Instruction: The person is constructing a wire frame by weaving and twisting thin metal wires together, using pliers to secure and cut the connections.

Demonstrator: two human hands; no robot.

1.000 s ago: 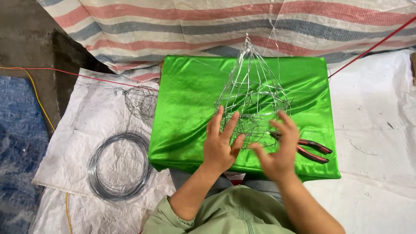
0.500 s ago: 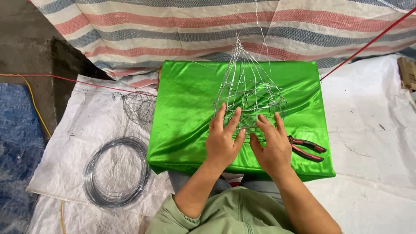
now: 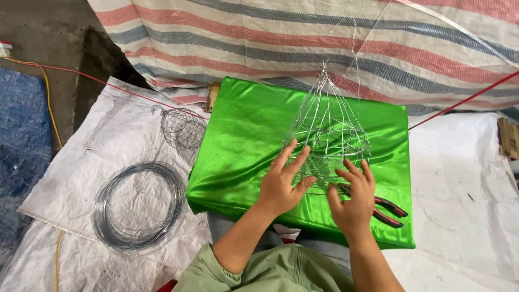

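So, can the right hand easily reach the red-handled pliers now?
Probably yes: the pliers lie on the green cloth just beside the right hand, nothing between them.

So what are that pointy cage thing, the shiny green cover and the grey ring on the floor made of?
Cage: thin bare metal wire by its look, silvery, see-through, twisted at the tip; both hands, left and right, touch it.
Green cover: probably satin-like fabric, glossy with soft creases.
Ring: a coil of the same kind of grey wire, duller.
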